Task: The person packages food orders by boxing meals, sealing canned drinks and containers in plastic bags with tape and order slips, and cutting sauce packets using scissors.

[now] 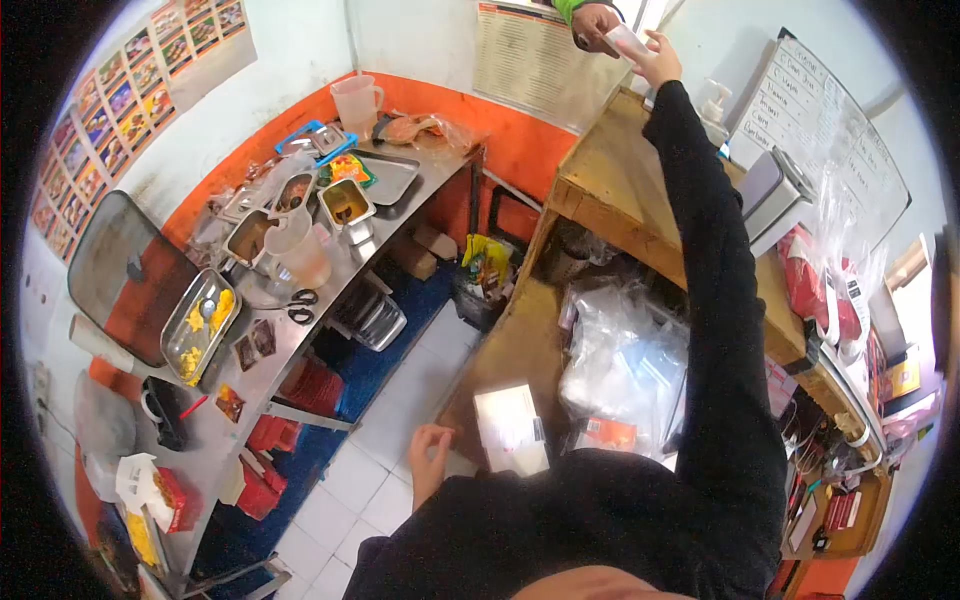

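My right hand (658, 62) is stretched far out at the top, over the end of the wooden counter (625, 150), its fingers closed on a small white slip (628, 42). Another person's hand (595, 27), below a green sleeve, touches the same slip from the left. My left hand (430, 460) hangs low beside the wooden shelf, fingers curled and loosely apart, with nothing visible in it. Nearest to it is a white paper pad (510, 425) on the shelf.
A steel table (345, 265) on the left carries trays, jugs, scissors and a food box. Clear plastic bags (625, 360) fill the shelf before me. A metal dispenser (775, 200) and red packets (805, 285) stand on the right counter.
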A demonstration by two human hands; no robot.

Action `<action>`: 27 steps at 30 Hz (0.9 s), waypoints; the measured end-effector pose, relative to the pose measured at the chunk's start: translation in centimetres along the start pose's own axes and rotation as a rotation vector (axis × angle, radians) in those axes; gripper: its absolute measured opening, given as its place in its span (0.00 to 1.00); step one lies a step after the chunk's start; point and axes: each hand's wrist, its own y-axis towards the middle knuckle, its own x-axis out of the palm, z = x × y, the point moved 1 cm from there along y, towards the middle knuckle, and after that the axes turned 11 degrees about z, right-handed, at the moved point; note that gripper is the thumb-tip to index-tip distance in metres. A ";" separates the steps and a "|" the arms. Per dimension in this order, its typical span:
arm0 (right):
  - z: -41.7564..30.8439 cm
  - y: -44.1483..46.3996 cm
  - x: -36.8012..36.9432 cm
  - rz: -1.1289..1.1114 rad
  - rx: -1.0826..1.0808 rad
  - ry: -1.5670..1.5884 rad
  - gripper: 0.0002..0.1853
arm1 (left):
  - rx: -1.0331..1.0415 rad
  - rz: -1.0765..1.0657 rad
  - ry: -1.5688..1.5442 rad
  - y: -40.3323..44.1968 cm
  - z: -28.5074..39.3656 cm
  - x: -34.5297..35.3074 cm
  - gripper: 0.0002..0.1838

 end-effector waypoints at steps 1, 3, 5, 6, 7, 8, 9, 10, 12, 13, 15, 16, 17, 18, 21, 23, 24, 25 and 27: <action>0.4 -0.3 0.2 -0.012 -0.073 -0.067 0.34 | -0.001 0.002 -0.001 0.0 0.1 0.0 0.05; 0.9 -1.1 0.2 0.105 0.009 -0.157 0.22 | 0.000 0.006 0.003 -0.1 0.6 -0.1 0.05; 0.9 -2.2 -0.5 0.258 -0.048 -0.347 0.19 | -0.010 0.001 -0.025 -0.3 0.4 0.1 0.05; 0.3 -3.5 -1.3 0.359 -0.099 -0.343 0.14 | -0.017 -0.007 -0.039 -0.5 0.4 0.4 0.05; 0.0 -3.7 -3.5 0.052 0.041 -0.278 0.22 | 0.029 -0.043 -0.063 -0.4 0.6 0.8 0.05; -0.4 -5.3 -4.7 0.104 0.029 -0.191 0.20 | 0.073 -0.081 -0.087 -0.2 1.0 1.4 0.05; -2.5 -8.3 -6.4 0.160 -0.012 -0.020 0.18 | 0.112 -0.121 -0.113 0.0 1.7 2.3 0.04; -4.7 -11.4 -8.7 0.146 -0.028 0.157 0.15 | 0.017 -0.195 -0.240 0.0 3.8 3.5 0.04; -8.1 -18.2 -14.5 -0.013 0.060 0.466 0.11 | 0.016 -0.413 -0.388 0.2 8.1 6.0 0.09; -9.3 -22.1 -17.8 -0.111 0.148 0.559 0.09 | 0.010 -0.412 -0.553 -0.4 10.9 8.4 0.17; -10.8 -29.4 -24.4 -0.293 0.422 0.672 0.09 | 0.039 -0.615 -0.677 -2.3 15.5 12.4 0.49; -10.8 -32.4 -27.9 -0.343 0.432 0.566 0.10 | 0.049 -0.748 -0.800 -3.5 15.9 14.4 0.56; -10.4 -35.2 -31.2 -0.399 0.435 0.460 0.11 | -0.028 -0.762 -0.947 -5.7 17.2 16.4 0.55; -9.8 -37.6 -34.4 -0.310 0.533 0.470 0.10 | -0.082 -0.806 -0.815 -7.8 17.4 17.6 0.50; -6.7 -43.2 -44.2 -0.030 0.740 0.289 0.09 | -0.047 -0.882 -0.485 -15.2 17.0 22.0 0.25; -4.7 -45.9 -49.7 0.058 0.828 0.173 0.09 | -0.320 -0.994 -0.447 -21.3 16.8 25.2 0.19; -3.8 -47.2 -52.0 0.094 0.783 0.041 0.11 | -0.332 -0.992 -0.465 -24.1 15.5 27.3 0.17; -2.9 -48.6 -54.1 0.150 0.813 -0.001 0.11 | -0.352 -0.966 -0.507 -26.9 15.1 29.0 0.13; 0.1 -51.7 -57.8 0.306 0.953 0.192 0.14 | -0.313 -1.005 -0.461 -31.1 12.9 31.8 0.12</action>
